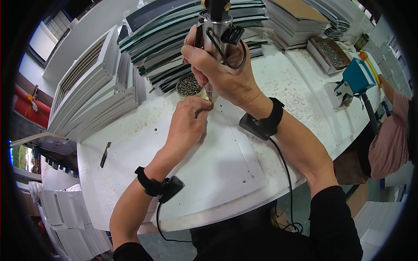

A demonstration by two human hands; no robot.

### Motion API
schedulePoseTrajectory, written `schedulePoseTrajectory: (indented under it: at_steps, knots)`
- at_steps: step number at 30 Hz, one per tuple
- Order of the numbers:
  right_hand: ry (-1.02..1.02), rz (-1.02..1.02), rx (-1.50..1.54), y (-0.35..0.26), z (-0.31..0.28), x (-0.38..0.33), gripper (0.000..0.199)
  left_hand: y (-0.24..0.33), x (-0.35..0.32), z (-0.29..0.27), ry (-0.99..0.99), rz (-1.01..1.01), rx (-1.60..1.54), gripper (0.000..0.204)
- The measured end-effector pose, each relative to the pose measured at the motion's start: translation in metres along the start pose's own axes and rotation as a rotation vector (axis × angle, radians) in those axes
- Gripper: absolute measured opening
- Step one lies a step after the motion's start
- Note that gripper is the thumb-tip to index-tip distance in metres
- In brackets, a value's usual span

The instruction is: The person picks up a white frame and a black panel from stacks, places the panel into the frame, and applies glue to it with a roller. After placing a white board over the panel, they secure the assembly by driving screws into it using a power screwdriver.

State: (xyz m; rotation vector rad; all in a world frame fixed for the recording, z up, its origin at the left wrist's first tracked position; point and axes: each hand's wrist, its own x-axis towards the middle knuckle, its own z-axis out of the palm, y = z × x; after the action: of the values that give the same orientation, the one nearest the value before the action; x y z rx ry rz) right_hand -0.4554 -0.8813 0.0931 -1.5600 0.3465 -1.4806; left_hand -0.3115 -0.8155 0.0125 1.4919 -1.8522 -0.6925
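My right hand [226, 71] is wrapped round a metal-bodied power screwdriver [216, 19], held upright with its tip pointing down. A black cable loops beside its body. Below it, my left hand [187, 122] is closed in a pinch right at the screwdriver's tip, over the far edge of a flat white panel [204, 161]. Whatever those fingertips hold is hidden or too small to name. Just beyond my left hand stands a round bowl of small metal screws [189, 86]. Several small holes or fittings dot the panel.
White frames [93, 82] are stacked at the left, with dark-edged panels [174, 39] behind. At the right are a box of small metal parts [331, 54], a teal device [359, 76] and another person's arm [387, 89]. A dark flat strip [105, 154] lies left.
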Motion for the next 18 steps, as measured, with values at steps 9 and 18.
schedulePoseTrajectory:
  at_steps: [9, 18]
  knots:
    - [-0.145, 0.073, -0.042, -0.002, -0.001, 0.004, 0.012, 0.02, -0.042, -0.001, -0.221, 0.255, 0.676, 0.058]
    - [-0.207, 0.18, -0.057, 0.006, -0.004, -0.003, 0.023, 0.025, -0.051, -0.002, -0.308, 0.218, 0.661, 0.071]
